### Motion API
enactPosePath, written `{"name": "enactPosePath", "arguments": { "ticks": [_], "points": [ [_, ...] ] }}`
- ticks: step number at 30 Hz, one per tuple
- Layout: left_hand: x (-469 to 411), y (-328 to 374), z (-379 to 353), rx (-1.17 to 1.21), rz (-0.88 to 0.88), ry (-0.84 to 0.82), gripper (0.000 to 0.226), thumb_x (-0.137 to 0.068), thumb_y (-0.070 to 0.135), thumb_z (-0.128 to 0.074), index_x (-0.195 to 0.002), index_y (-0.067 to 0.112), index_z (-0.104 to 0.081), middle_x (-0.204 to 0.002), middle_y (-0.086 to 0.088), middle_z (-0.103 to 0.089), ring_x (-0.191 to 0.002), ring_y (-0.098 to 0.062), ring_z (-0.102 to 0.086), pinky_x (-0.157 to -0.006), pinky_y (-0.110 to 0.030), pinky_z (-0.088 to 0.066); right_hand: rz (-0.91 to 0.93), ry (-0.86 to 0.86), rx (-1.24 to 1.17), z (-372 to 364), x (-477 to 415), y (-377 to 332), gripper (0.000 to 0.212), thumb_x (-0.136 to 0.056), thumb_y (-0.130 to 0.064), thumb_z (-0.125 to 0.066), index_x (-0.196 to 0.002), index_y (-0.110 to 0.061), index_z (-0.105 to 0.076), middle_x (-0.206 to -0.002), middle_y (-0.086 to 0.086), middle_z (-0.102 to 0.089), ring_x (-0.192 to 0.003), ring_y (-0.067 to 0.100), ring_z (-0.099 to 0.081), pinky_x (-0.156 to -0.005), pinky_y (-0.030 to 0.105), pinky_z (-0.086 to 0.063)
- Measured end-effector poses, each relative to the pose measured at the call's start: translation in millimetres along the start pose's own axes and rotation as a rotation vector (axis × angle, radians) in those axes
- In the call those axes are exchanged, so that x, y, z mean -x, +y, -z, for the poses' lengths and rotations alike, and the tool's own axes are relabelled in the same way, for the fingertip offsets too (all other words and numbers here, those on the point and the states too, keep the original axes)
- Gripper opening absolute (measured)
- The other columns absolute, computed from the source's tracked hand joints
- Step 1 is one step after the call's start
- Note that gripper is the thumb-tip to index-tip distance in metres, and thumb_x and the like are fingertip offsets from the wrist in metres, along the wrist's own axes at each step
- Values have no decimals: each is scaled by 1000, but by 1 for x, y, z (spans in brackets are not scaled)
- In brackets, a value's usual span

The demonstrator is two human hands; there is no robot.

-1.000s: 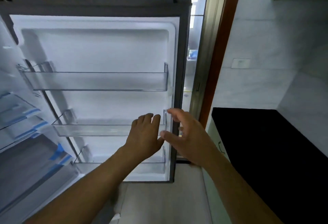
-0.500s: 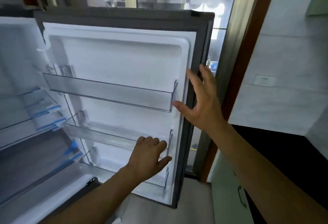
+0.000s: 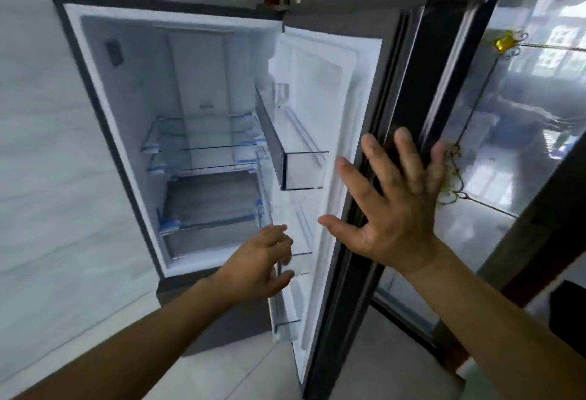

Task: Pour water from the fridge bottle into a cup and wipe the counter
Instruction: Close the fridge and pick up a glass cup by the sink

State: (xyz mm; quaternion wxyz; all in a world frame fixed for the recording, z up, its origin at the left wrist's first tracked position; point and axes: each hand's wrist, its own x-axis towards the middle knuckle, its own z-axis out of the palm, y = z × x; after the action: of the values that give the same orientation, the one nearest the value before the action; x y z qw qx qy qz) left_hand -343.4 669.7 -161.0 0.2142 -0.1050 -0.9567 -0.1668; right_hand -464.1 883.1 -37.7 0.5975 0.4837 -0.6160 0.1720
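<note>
Right hand (image 3: 396, 209) spread flat on fridge door (image 3: 409, 89) edge; left hand (image 3: 260, 263) loosely spread, empty, just beside lower door bins. No bottle visible; advise pushing evenly w/ palm

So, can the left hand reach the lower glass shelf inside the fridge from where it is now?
Probably yes. The left hand is open and holds nothing, the fridge door stands wide open, and nothing lies between the hand and the lower glass shelf.
</note>
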Motion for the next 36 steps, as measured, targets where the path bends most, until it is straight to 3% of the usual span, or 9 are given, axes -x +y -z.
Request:
{"name": "enactPosePath", "arguments": {
  "ticks": [4,7,9,13,18,21,26,31,36],
  "points": [
    [42,-34,25,52,162,2,20,-87,31,-71,-95,19,-57,-143,-7,-51,-147,-20,-33,-108,-30,-44,56,-38,-3,-8,-28,-63,54,-85,-56,-68,-121,-17,-73,-143,10,-56,-140,34,-39,-113,69,-9],
    [65,-63,52,54,260,13,24,-84,24,-74,-100,18,-58,-147,-6,-44,-124,-26,-58,-96,-35,-52,163,-79,-32,-24,-51,-104,27,-88,-35,-68,-105,-17,-78,-134,4,-65,-140,28,-44,-118,63,-2],
    [79,-83,69,62,323,58,26,-84,18,-74,-104,18,-59,-146,-4,-42,-119,-18,-56,-97,-27,-47,254,-99,-62,-40,-69,-133,16,-88,-25,-66,-93,-17,-78,-123,2,-72,-136,26,-51,-120,56,-7],
    [97,-136,100,131,456,141,29,-81,11,-68,-107,20,-57,-123,1,-53,-112,-12,-50,-90,-15,-37,405,-225,-66,-79,-110,-190,19,-91,-22,-56,-90,-16,-74,-108,3,-74,-123,27,-62,-116,47,-25],
    [107,-207,139,212,533,139,25,-81,10,-70,-93,25,-54,-87,12,-53,-83,-9,-52,-73,-21,-39,509,-286,-32,-136,-150,-244,21,-92,-20,-54,-93,-13,-73,-107,7,-73,-111,28,-66,-112,42,-34],
    [110,-244,149,297,592,144,30,-82,16,-73,-95,32,-51,-87,17,-52,-79,-3,-52,-70,-16,-43,560,-311,-10,-169,-160,-263,22,-91,-23,-55,-96,-12,-72,-111,11,-72,-111,30,-65,-114,43,-32],
    [106,-300,158,392,613,164,40,-82,8,-70,-113,28,-54,-104,2,-63,-89,-15,-63,-70,-18,-53,584,-271,-55,-223,-171,-286,17,-91,-25,-58,-93,-13,-68,-107,13,-71,-111,31,-63,-118,43,-26],
    [111,-333,158,716,724,321,29,-95,15,-55,-120,31,-56,-110,0,-68,-97,-22,-70,-85,-49,-61,576,-219,-89,-277,-182,-300,22,-92,-35,-57,-97,-16,-67,-117,14,-66,-123,31,-49,-123,42,-12],
    [119,-314,182,905,677,539,20,-106,30,-43,-119,27,-58,-109,6,-70,-101,-12,-70,-82,-26,-59,370,-61,-134,-334,-182,-317,60,-92,-52,-55,-143,-23,-42,-155,14,-25,-149,30,-18,-124,48,-4]
  ]
}}
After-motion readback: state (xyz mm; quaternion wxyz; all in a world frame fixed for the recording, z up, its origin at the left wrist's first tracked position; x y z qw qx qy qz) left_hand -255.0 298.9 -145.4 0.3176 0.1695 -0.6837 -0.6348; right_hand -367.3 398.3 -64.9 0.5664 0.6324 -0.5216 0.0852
